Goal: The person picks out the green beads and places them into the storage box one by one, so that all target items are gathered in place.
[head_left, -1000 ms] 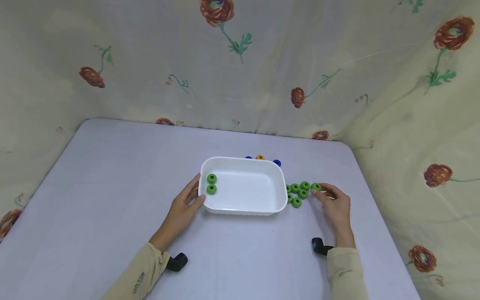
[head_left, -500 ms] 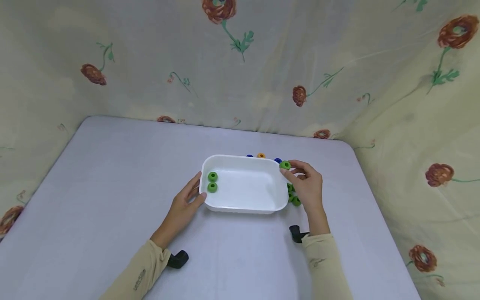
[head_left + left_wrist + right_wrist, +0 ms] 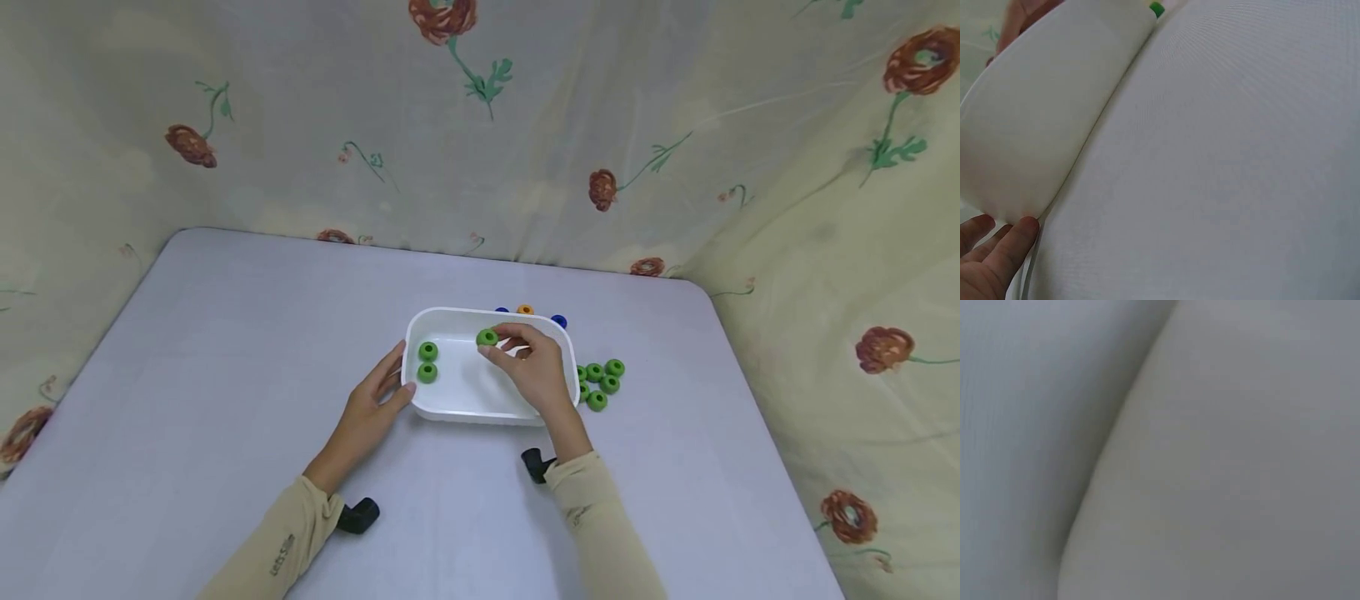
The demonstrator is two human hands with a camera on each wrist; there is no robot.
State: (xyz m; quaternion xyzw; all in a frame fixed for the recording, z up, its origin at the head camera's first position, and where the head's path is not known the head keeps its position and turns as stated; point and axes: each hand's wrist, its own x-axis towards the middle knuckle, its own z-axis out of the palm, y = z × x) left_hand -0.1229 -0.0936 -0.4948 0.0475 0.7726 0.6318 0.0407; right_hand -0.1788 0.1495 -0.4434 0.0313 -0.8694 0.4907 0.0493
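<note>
In the head view a white plastic tray [image 3: 480,410] stands on the table, with two green beads [image 3: 427,362] at its left end. My left hand [image 3: 367,417] rests against the tray's left end; thumb and fingertips touch the outer wall, also in the left wrist view. Above the middle of the tray, my right hand [image 3: 534,367] pinches a green bead [image 3: 487,337] with a dark hole between thumb and forefinger. Only pale, blurred surfaces fill the right wrist view, and neither my hand nor the bead shows there.
Several more green beads [image 3: 610,384] lie close by the tray's right end, some partly hidden by its rim. Behind its far rim are an orange bead [image 3: 526,310] and a blue bead [image 3: 558,321]. A flower-patterned cloth [image 3: 300,125] hangs behind the table [image 3: 225,350].
My right hand has lifted the green bead from the group right of the tray and carried it left over the tray. The left hand has stayed at the tray's left end.
</note>
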